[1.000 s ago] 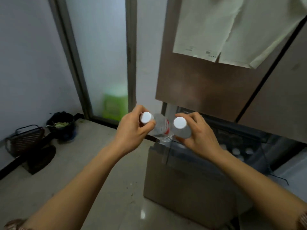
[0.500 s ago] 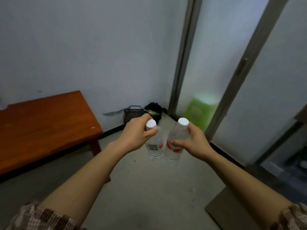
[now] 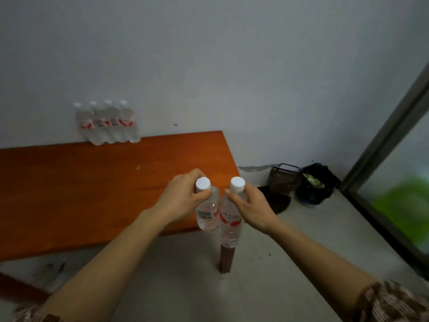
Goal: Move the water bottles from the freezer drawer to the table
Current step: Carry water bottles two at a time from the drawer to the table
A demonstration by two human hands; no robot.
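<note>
Right now the left hand (image 3: 183,198) has its fingers curled round the neck of one water bottle (image 3: 207,213), just under the white cap. The right hand (image 3: 254,206) grips a second bottle (image 3: 230,226) likewise. Both hang upright, side by side, at the table's (image 3: 92,182) near right corner. At eleven o'clock, four more bottles (image 3: 108,123) stand in a row against the wall. At two o'clock, a wire basket (image 3: 282,180) and a black bin (image 3: 315,184) sit on the floor.

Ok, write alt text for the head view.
The left hand grips a clear plastic white-capped water bottle and the right hand a second such bottle, side by side near the corner of an orange-brown wooden table. Four matching bottles stand in a row at its back edge against a grey wall.
</note>
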